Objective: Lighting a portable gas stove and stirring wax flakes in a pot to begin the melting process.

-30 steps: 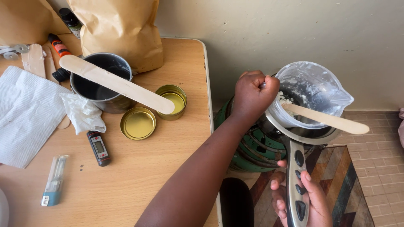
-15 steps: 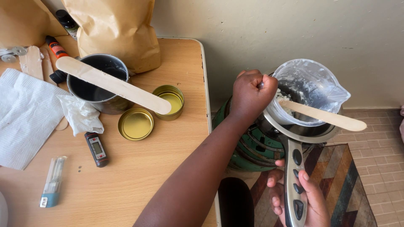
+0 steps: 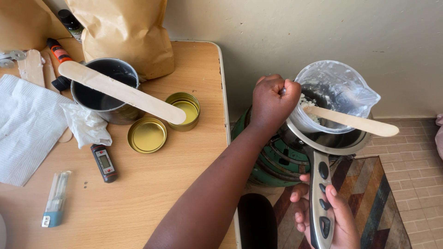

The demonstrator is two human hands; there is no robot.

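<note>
My left hand (image 3: 273, 102) is clenched around the handle of a clear plastic jug (image 3: 339, 87) that holds white flakes. A flat wooden stick (image 3: 350, 121) leans in the jug and pokes out to the right. The jug stands inside a metal pan (image 3: 332, 142) on a green stove (image 3: 272, 159) on the floor. My right hand (image 3: 334, 216) grips the pan's long grey handle (image 3: 320, 203) at the bottom right.
On the wooden table (image 3: 152, 184) to the left are a dark metal pot (image 3: 99, 94) with a wide wooden stick (image 3: 121, 92) across it, a gold tin (image 3: 187, 109) and its lid (image 3: 146, 135), a digital thermometer (image 3: 104, 163), crumpled tissue (image 3: 86, 125), a paper towel (image 3: 25, 124) and brown paper bags (image 3: 124, 32). A patterned rug (image 3: 369, 198) lies under the stove.
The view has drifted slightly, so everything sits a little further left and higher. Both hands keep the same grips on the jug and the pan handle.
</note>
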